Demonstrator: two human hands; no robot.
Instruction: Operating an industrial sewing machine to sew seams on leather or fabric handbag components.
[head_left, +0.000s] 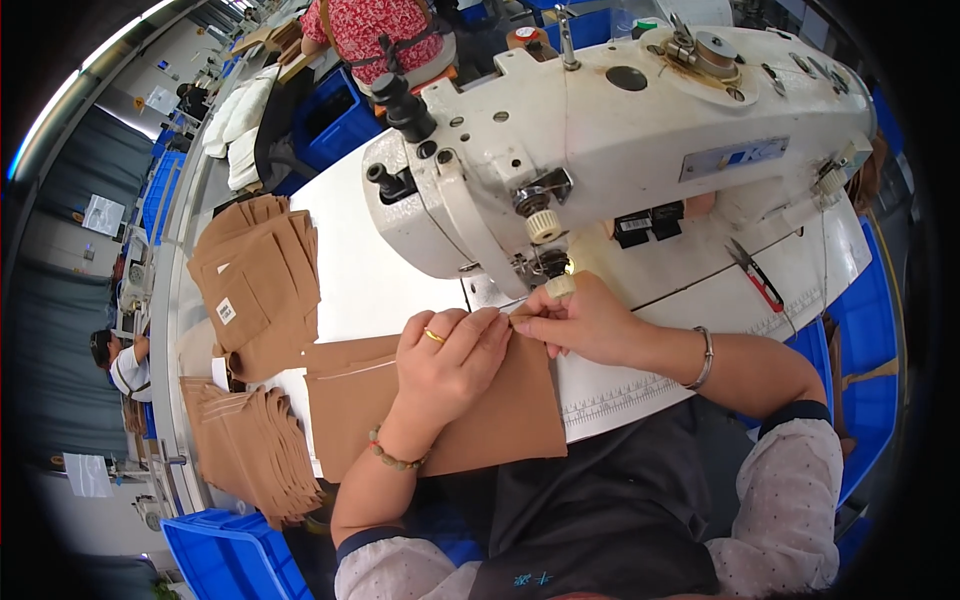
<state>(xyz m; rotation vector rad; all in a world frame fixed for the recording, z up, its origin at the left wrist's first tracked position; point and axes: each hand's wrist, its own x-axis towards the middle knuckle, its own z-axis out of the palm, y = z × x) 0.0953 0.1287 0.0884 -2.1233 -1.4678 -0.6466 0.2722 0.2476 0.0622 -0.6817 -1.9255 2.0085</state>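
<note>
Fingers of left hand and right hand pinch flat brown fabric panel; small white rectangular label bears dark print; grey metal plate on white sewing machine, blue lettering.

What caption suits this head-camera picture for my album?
Left hand and right hand meet at the edge of a brown fabric panel by a white sewing machine, stacked brown pieces alongside.

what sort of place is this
Most likely a garment or sewing workshop: a white sewing machine stands on the worktable, stacks of cut brown fabric lie beside it, and another person sits at a station beyond.
</note>
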